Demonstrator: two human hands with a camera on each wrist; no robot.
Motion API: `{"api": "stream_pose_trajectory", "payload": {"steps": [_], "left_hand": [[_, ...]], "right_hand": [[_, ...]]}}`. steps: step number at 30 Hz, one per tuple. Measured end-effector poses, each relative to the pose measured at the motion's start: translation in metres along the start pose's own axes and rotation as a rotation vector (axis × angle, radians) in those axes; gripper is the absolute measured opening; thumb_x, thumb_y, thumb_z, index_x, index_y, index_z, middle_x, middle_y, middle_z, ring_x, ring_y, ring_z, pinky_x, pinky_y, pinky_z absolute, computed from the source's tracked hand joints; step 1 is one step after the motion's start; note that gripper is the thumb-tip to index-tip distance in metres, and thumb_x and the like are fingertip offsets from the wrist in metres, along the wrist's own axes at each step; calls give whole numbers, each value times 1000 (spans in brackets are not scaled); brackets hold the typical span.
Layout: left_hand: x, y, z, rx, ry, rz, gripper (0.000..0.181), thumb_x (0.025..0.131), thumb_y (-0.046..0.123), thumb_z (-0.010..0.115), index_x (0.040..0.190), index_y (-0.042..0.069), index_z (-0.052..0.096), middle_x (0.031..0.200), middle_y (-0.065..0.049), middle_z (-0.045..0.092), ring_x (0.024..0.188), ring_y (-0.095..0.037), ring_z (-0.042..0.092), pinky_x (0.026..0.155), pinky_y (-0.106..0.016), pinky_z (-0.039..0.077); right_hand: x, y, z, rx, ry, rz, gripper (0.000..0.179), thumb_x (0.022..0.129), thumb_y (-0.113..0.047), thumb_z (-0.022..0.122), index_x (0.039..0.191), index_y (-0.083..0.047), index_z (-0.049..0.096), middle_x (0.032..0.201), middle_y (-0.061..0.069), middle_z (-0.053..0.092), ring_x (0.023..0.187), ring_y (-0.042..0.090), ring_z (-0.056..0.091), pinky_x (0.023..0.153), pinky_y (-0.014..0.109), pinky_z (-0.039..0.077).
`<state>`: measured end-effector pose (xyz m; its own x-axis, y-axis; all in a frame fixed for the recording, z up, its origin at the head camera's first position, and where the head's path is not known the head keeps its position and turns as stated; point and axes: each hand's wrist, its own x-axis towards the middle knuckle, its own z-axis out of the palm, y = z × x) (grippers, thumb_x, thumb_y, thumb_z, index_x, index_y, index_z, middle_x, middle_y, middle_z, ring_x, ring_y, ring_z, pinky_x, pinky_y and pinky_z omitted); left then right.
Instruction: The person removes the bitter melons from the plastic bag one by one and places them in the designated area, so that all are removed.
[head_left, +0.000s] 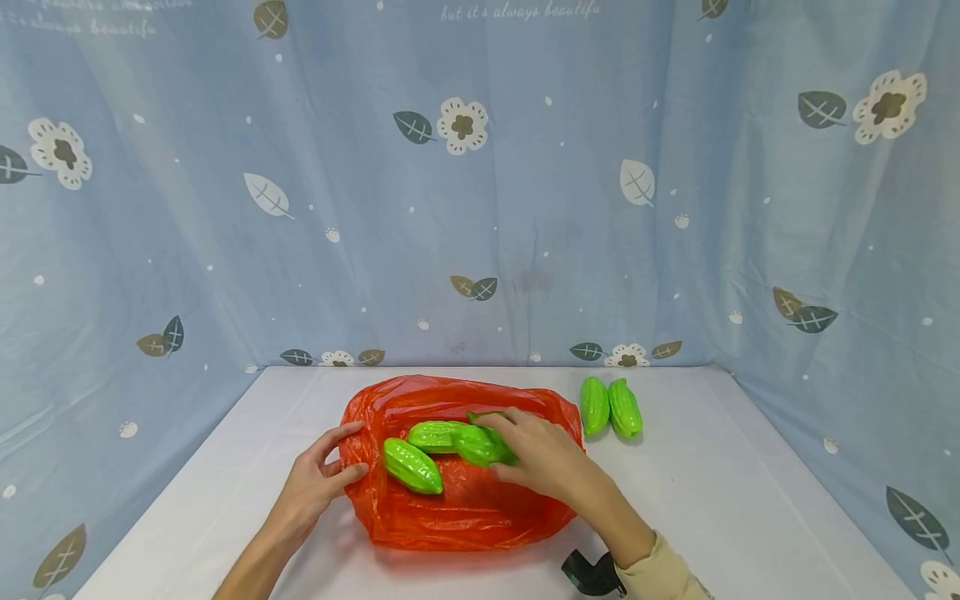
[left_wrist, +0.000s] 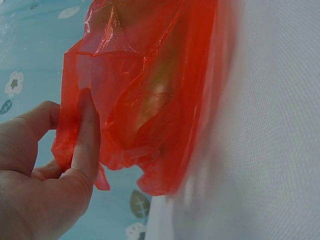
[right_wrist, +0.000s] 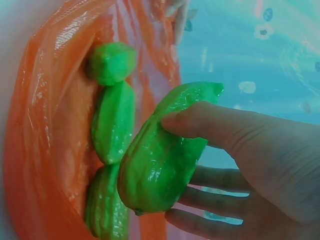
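One gourd in the right hand: a green bitter gourd (right_wrist: 160, 155) over the bag's opening; the right hand (head_left: 543, 454) is partly closed on it, thumb on one side and fingers curled at the other.
Red plastic bag (head_left: 480, 533): sits on the white table (head_left: 720, 483), nearer the far edge than the near one, mouth spread wide and facing up.
Left hand (head_left: 318, 467): pinches the film at the bag's left side, thumb and finger nearly together.
Gourds inside: the right wrist view shows three besides the held one, roughly in a row, with the leftmost gourd (head_left: 412, 467) lying aslant.
Loose pair: one gourd (head_left: 595, 407) and its neighbour (head_left: 626, 410) lie side by side right of the bag, near the table's far edge.
Grip advice: the skin looks slick and the ends taper, so keep thumb and fingers about the thick middle, firm without squeezing.
Film advice: thin plastic will probably sag or follow the arm; hold the left side steady and lift the right wrist clear of the right rim.
Risk: knocking the row could roll a gourd against the wall and fold the mouth; move slowly and let go only once its weight is supported.
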<state>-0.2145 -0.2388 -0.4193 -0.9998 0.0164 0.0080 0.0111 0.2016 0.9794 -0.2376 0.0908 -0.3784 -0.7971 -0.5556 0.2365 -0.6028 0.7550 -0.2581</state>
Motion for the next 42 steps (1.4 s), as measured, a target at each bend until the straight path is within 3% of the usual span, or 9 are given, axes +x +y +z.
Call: {"api": "stream_pose_trajectory", "payload": {"steps": [7,16,26,33,42], "left_hand": [[0,1,0,4,0,-1,61,89,9,68,145,15,44,156,-11,31,102,-11,67,80,-26,58],[1,0,0,-1,-2,-6,61,89,9,68,145,15,44,156,-10,31,103,-12,67,80,-26,59],[1,1,0,3,-3,-3,61,89,9,68,145,15,44,156,-11,30,105,-12,66,81,-26,58],[1,-2,0,7,8,-30,61,88,9,69,144,18,46,155,-8,33,103,-12,67,81,-27,59],[0,0,1,11,-6,-19,63,89,10,68,146,15,42,157,-12,29,105,-15,66,82,-27,58]], "right_hand": [[-9,4,-9,-29,13,-4,62,83,-36,77,138,-33,49,123,-2,61,103,16,61,81,37,57],[-17,12,-18,-57,63,-17,63,80,-30,79,137,-28,52,104,-4,61,84,8,56,69,23,51],[-26,21,-30,-67,84,33,60,80,-32,80,134,-29,54,112,-5,62,91,9,59,75,28,56],[-32,27,-37,-85,104,42,60,79,-33,81,132,-25,55,109,-4,63,85,9,60,68,27,56],[-38,34,-47,-88,146,44,61,78,-33,81,133,-23,55,104,-3,63,82,9,60,68,26,55]]}}
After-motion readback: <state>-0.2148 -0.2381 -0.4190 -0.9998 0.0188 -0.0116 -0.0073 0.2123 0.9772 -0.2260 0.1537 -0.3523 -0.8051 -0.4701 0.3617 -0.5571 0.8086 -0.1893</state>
